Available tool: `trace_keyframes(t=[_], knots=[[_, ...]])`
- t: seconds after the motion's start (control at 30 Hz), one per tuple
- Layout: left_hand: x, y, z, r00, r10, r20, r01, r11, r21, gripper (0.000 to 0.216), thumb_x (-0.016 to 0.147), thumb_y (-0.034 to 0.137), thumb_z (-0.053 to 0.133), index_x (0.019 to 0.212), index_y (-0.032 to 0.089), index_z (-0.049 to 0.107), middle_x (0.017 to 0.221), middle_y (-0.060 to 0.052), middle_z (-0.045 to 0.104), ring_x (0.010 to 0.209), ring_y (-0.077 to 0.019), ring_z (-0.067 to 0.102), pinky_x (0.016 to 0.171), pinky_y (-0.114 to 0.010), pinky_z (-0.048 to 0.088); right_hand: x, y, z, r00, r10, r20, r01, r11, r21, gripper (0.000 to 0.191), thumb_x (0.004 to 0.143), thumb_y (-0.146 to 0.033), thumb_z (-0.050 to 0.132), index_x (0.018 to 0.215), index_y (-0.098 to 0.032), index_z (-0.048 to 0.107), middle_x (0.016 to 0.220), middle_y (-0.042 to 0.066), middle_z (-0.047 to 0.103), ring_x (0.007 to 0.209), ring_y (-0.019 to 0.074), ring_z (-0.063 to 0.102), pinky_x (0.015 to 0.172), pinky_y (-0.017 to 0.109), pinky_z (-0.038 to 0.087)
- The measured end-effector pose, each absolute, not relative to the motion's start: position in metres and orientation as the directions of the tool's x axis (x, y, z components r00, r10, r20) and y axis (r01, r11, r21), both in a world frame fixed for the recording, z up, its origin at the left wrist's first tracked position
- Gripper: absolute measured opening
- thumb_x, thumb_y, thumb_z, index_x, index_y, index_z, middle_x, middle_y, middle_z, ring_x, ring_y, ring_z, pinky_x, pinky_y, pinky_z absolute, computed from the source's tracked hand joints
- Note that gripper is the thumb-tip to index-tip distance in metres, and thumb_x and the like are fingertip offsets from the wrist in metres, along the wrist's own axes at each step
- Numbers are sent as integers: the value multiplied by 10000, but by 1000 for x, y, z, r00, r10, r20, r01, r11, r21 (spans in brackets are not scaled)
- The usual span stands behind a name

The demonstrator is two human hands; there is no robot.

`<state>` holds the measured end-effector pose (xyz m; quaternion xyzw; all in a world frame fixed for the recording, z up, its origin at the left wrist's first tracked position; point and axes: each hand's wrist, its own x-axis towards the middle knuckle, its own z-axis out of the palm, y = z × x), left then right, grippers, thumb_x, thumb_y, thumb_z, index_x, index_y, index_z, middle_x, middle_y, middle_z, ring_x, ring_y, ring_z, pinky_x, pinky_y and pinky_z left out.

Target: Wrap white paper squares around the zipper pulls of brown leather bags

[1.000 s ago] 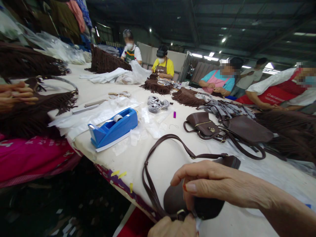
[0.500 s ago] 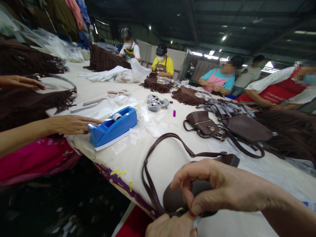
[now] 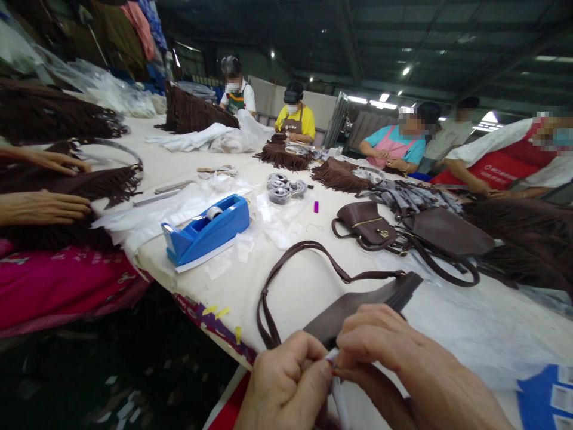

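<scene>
A thin white strip [image 3: 339, 394] sits at the bottom centre of the view, pinched between both hands at the near edge of the table [image 3: 308, 286]. The left hand [image 3: 286, 382] is curled in a loose fist around it. The right hand [image 3: 385, 349] closes thumb and fingertips on its top end. Just beyond the hands, at twelve o'clock, a flat brown bag [image 3: 358, 301] lies on the table, its strap [image 3: 286, 263] looping out toward eleven o'clock. A blue tape dispenser [image 3: 206, 230] stands farther off at ten o'clock. More brown bags [image 3: 371, 224] lie at one o'clock. At nine o'clock a co-worker's hands [image 3: 45, 206] rest on fringed brown material [image 3: 102, 182].
</scene>
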<state>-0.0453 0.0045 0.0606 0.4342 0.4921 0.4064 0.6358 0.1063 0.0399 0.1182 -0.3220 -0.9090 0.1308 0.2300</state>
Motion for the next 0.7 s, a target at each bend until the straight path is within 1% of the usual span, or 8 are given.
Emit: trace_keyframes(t=[0.07, 0.13, 0.27, 0.3, 0.37, 0.47, 0.53, 0.7], knots=[[-45, 8, 63, 224, 913, -341, -169, 381, 909, 214, 728, 361, 549, 654, 164, 514, 425, 60, 410, 397, -64, 343, 405, -185, 241, 111, 33, 106, -657, 618, 432, 525, 786, -325, 138, 829, -129, 510, 727, -220, 529, 645, -22, 614, 564, 109, 583, 525, 201, 491], [-45, 10, 63, 282, 880, -382, -259, 453, 853, 184, 699, 328, 562, 638, 165, 501, 405, 56, 443, 360, -53, 343, 385, -177, 232, 116, 26, 92, -612, 569, 549, 529, 811, -251, 91, 819, -135, 539, 779, -217, 548, 643, -31, 644, 579, 100, 617, 569, 203, 498], [-47, 11, 68, 374, 818, -437, -339, 559, 757, 81, 644, 225, 561, 634, 162, 511, 403, 49, 493, 266, -15, 246, 313, -176, 97, 120, 15, 68, -526, 422, 739, 566, 822, -66, 92, 799, -112, 563, 841, -194, 570, 661, -24, 712, 621, 106, 669, 648, 238, 478], [-48, 12, 71, 382, 807, -450, -346, 576, 740, 59, 625, 199, 557, 628, 159, 514, 401, 45, 498, 254, -11, 229, 309, -179, 77, 119, 13, 64, -498, 394, 773, 575, 817, -46, 89, 794, -117, 577, 840, -193, 571, 662, -24, 719, 627, 115, 676, 664, 252, 472], [-48, 13, 76, 392, 795, -464, -387, 600, 700, 35, 587, 156, 541, 599, 155, 508, 376, 46, 477, 252, -10, 223, 315, -175, 100, 115, 11, 58, -438, 358, 825, 579, 814, -46, 95, 791, -122, 595, 845, -197, 571, 661, -30, 724, 627, 129, 682, 681, 274, 464], [-49, 15, 83, 440, 763, -474, -419, 641, 643, 36, 565, 122, 524, 567, 151, 503, 349, 57, 427, 271, -16, 230, 342, -174, 162, 110, 12, 49, -344, 322, 882, 562, 823, -81, 121, 820, -88, 562, 889, -187, 578, 687, -21, 729, 659, 140, 681, 710, 293, 466], [-50, 16, 86, 458, 747, -482, -413, 659, 629, 31, 570, 119, 523, 558, 142, 507, 350, 60, 407, 286, -15, 239, 355, -173, 162, 108, 15, 42, -319, 297, 900, 545, 835, -82, 140, 829, -80, 551, 939, -162, 584, 725, 2, 732, 720, 150, 678, 740, 303, 475], [-53, 17, 89, 424, 771, -475, -378, 627, 681, 30, 581, 130, 522, 555, 117, 524, 372, 51, 410, 305, -10, 270, 371, -172, 142, 113, 18, 33, -415, 238, 878, 514, 858, 10, 239, 809, -37, 563, 1039, -101, 566, 869, 61, 726, 915, 174, 652, 841, 309, 489]])
